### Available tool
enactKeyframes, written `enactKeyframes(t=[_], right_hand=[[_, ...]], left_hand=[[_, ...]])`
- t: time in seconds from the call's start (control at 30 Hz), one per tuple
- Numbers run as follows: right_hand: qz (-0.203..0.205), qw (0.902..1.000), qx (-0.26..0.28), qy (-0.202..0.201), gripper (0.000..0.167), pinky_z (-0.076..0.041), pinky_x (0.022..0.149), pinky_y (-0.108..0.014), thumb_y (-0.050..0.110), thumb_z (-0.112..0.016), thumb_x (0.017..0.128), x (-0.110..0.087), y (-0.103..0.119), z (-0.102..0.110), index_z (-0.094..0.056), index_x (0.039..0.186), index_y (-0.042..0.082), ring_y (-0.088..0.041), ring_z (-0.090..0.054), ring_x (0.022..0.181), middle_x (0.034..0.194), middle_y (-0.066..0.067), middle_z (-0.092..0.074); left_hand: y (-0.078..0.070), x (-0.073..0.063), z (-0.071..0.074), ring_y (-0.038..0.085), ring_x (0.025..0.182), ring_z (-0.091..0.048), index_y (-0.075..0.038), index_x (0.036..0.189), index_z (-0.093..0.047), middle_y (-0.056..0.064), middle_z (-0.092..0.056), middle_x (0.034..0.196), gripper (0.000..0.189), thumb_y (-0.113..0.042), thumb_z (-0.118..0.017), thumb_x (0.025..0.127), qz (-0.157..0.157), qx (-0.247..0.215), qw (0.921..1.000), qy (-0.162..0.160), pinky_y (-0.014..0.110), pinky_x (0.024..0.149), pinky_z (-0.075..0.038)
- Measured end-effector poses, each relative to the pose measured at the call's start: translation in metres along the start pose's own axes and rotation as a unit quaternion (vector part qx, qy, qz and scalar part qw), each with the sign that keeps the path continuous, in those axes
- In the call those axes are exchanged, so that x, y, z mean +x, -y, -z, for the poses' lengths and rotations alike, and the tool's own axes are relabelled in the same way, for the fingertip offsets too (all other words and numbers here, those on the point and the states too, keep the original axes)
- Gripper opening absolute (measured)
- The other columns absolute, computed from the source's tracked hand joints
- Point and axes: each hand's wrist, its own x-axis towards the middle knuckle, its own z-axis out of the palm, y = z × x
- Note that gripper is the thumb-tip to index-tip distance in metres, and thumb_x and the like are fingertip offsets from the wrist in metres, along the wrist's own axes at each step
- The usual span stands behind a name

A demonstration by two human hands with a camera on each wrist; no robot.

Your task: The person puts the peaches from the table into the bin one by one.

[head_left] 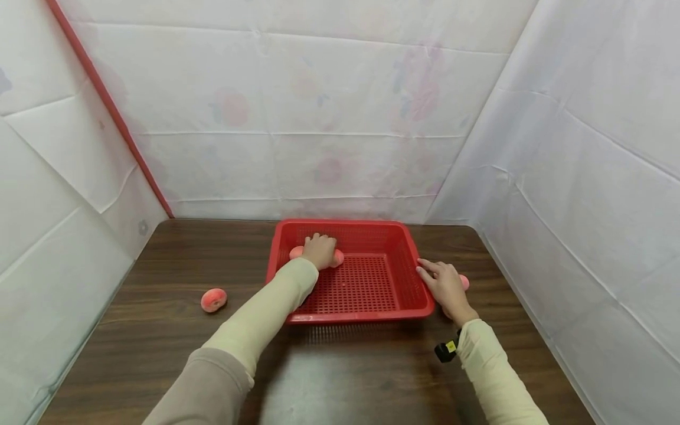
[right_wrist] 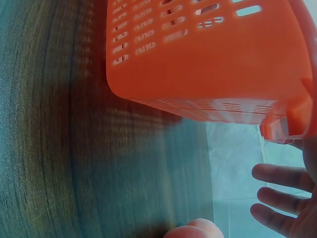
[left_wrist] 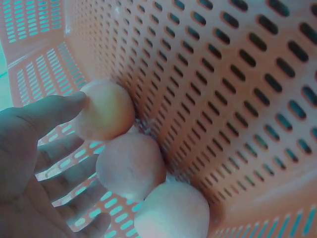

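Note:
A red plastic basket [head_left: 350, 316] with slotted walls stands on the table. Inside it, at the left side, my left hand [head_left: 320, 251] reaches down among peaches. The left wrist view shows three in a row along the slotted wall: a far peach [left_wrist: 110, 111], a middle peach [left_wrist: 131, 166] and a near peach [left_wrist: 173, 213]. My left thumb touches the far one, while the other fingers lie spread and loose beside the row. My right hand [head_left: 445, 286] rests its fingertips at the basket's right rim; in the right wrist view several fingers [right_wrist: 282, 176] extend straight below the rim.
One peach [head_left: 213, 300] lies on the dark wooden table [head_left: 159, 342] left of the basket. Another peach [head_left: 464, 282] sits beyond my right hand, partly hidden by it. White patterned sheets [head_left: 329, 118] enclose the back and sides.

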Motion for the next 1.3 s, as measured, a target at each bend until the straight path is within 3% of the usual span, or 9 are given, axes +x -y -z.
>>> enactKeyframes(t=[0.4,0.7,1.0,1.3], right_hand=[[-0.019,0.9996,0.016,0.011,0.038,-0.051,0.085,-0.05,0.027,-0.063,0.095,-0.002,0.005,0.001,-0.064,0.13,0.012,-0.036,-0.059,0.099,0.109,-0.022,-0.069],[-0.028,0.9994,0.012,0.017,0.039,-0.05,0.082,-0.047,0.027,-0.063,0.095,-0.003,0.005,0.001,-0.063,0.132,0.013,-0.034,-0.058,0.095,0.106,-0.021,-0.068],[-0.021,0.9996,0.017,0.009,0.039,-0.052,0.084,-0.049,0.027,-0.063,0.095,-0.002,0.004,0.0,-0.064,0.131,0.012,-0.033,-0.06,0.097,0.109,-0.022,-0.069],[-0.014,0.9998,0.013,0.001,0.037,-0.051,0.078,-0.044,0.027,-0.064,0.094,-0.002,0.002,-0.001,-0.065,0.129,0.012,-0.032,-0.06,0.091,0.103,-0.02,-0.07]], left_hand=[[0.01,-0.006,0.007,0.036,0.106,-0.054,-0.008,0.106,-0.068,0.013,-0.067,0.114,0.021,-0.021,-0.069,0.09,0.011,-0.03,0.9995,0.004,0.059,0.1,-0.039],[0.015,-0.009,0.024,0.036,0.114,-0.056,-0.007,0.123,-0.065,0.013,-0.065,0.121,0.039,-0.031,-0.067,0.092,0.015,-0.041,0.999,0.002,0.058,0.1,-0.042],[0.021,-0.013,0.034,0.034,0.116,-0.058,-0.006,0.129,-0.061,0.012,-0.064,0.127,0.044,-0.028,-0.068,0.091,0.036,-0.077,0.9964,0.003,0.052,0.095,-0.045],[0.023,-0.02,0.045,0.031,0.123,-0.057,-0.005,0.134,-0.057,0.013,-0.061,0.132,0.048,-0.028,-0.066,0.093,0.025,-0.096,0.995,-0.002,0.051,0.104,-0.044]])
